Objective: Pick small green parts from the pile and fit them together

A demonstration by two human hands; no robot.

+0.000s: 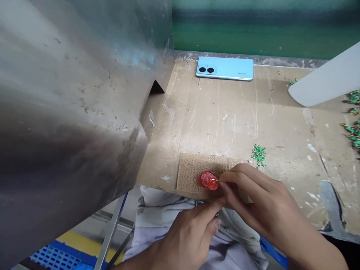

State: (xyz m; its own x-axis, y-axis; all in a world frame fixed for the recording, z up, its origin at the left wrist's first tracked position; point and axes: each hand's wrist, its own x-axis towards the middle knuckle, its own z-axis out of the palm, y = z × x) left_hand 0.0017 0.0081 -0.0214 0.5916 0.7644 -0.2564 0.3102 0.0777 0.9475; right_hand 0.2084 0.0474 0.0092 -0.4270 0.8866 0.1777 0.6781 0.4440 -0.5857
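Note:
My right hand [257,197] is closed in a pinch on a small green-tipped piece [217,180]. The tip of that piece is at the right rim of a glossy red oval dish [208,180]. Under the dish lies a textured brown pad [191,170] at the table's near edge. Lower down, my left hand [194,228] has its index finger stretched toward my right fingertips. Its thumb is bent in, and a tiny dark bit shows between thumb and finger, too small to name. Just beyond my right hand sits a little heap of green pieces [258,155].
A large metal panel [84,93] stands along the left. A light blue phone [227,68] lies at the back of the cardboard-covered table [213,120]. From the right a white slab-like arm [326,80] juts in, near more green pieces [354,131]. Below left is a blue crate [56,257].

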